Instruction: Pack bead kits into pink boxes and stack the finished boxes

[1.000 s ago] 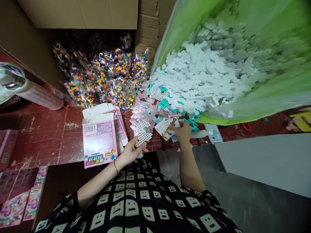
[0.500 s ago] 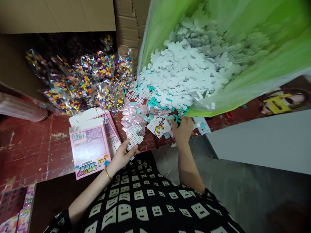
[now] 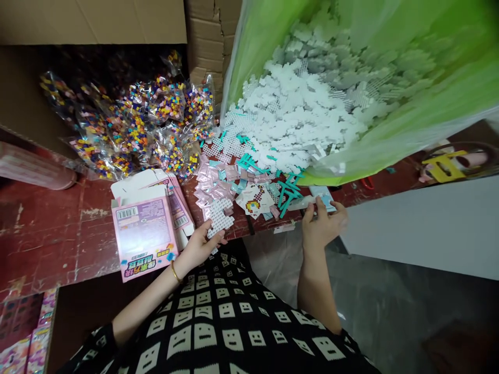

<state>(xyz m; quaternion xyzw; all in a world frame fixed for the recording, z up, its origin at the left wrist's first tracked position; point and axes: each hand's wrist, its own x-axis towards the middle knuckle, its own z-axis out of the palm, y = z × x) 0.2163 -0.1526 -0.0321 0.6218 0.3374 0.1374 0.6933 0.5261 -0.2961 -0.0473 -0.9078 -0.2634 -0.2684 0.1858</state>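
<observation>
My left hand (image 3: 200, 246) is closed on a white pegged grid plate (image 3: 220, 218), held low over the table's front edge. A gold bracelet circles that wrist. My right hand (image 3: 323, 223) has its fingers apart at the front edge, the fingertips against or just over a light blue printed packet (image 3: 326, 199); contact is hard to tell. Left of it lie several green plastic sticks (image 3: 288, 195) and a white pattern card (image 3: 255, 201). Small pink sachets (image 3: 214, 179) are heaped behind the held plate.
Pink printed boxes (image 3: 146, 239) lie at the left, overhanging the front edge. Behind them a cardboard carton (image 3: 93, 23) holds clear bags of coloured beads (image 3: 132, 124). A green-lined bag (image 3: 448, 114) spills white plates (image 3: 296, 114). A yellow plastic piece (image 3: 444, 166) sits far right.
My right hand has moved right, from the green sticks to the light blue packet, uncovering the sticks. The left hand stays on the white plate with only a slight shift.
</observation>
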